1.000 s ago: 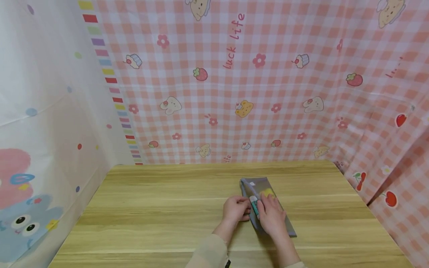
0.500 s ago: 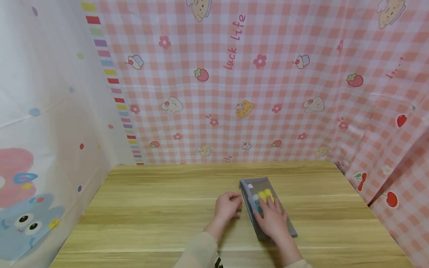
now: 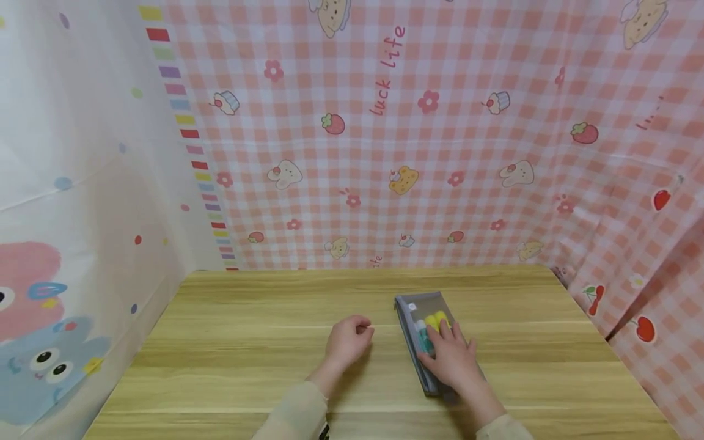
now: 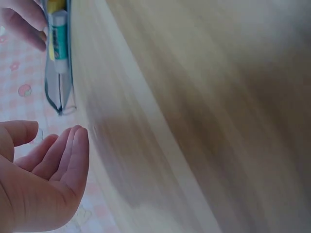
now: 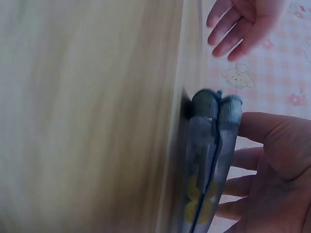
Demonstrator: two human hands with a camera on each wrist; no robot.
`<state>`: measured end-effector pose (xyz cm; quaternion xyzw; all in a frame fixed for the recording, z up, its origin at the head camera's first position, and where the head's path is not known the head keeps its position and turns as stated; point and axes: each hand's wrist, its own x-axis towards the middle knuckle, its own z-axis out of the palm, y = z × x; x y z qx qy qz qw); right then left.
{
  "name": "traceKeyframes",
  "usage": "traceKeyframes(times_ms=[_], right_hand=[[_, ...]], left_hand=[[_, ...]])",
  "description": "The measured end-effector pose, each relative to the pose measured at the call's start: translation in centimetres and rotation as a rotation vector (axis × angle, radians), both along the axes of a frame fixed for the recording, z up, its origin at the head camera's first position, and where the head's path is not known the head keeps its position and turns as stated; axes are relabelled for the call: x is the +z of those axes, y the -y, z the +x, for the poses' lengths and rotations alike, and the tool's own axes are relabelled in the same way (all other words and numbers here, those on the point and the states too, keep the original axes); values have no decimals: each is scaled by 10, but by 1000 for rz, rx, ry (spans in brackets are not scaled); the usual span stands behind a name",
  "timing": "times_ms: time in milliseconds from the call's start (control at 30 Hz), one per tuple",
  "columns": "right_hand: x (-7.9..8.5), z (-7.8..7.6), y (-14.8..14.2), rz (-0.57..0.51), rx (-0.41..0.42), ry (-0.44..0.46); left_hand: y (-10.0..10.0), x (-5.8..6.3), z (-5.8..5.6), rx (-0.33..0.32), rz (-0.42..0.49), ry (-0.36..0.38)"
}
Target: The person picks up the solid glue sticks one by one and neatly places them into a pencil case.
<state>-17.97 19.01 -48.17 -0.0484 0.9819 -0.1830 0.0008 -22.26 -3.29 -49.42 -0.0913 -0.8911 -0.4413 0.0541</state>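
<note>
A grey see-through zip pencil pouch [image 3: 427,300] lies at a slant on the wooden table, right of centre. Under its mesh show a green glue stick [image 3: 424,337] with a white cap and yellow rounded pieces [image 3: 438,318] beside it. My right hand [image 3: 454,359] rests on the pouch with fingers spread, covering its lower right part. Seen end-on in the right wrist view, the pouch [image 5: 214,138] has two layers with a dark seam between. Left of it, apart from the pouch, my left hand [image 3: 349,340] holds nothing, its fingers loosely bent.
The wooden table [image 3: 264,348] reaches back to a pink checked cloth [image 3: 308,146] with cartoon prints. A white cloth [image 3: 99,214] with dots and cartoon figures hangs on the left, and more checked cloth runs along the right side.
My left hand has drawn away leftward from the pouch's edge. The glue stick, bright under my right thumb before, now shows through the mesh, and my right fingers have spread over the pouch.
</note>
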Motion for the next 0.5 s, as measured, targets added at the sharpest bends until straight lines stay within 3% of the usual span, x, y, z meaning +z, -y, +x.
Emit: traceKeyframes(times_ms=[300,500], right_hand=[[-2,-5,-12,16,81,-84],[-3,-4,-22,6,125,-206]], left_hand=[[34,7,1,-10,-184,-85],[58,7,5,-3,-328,-210]])
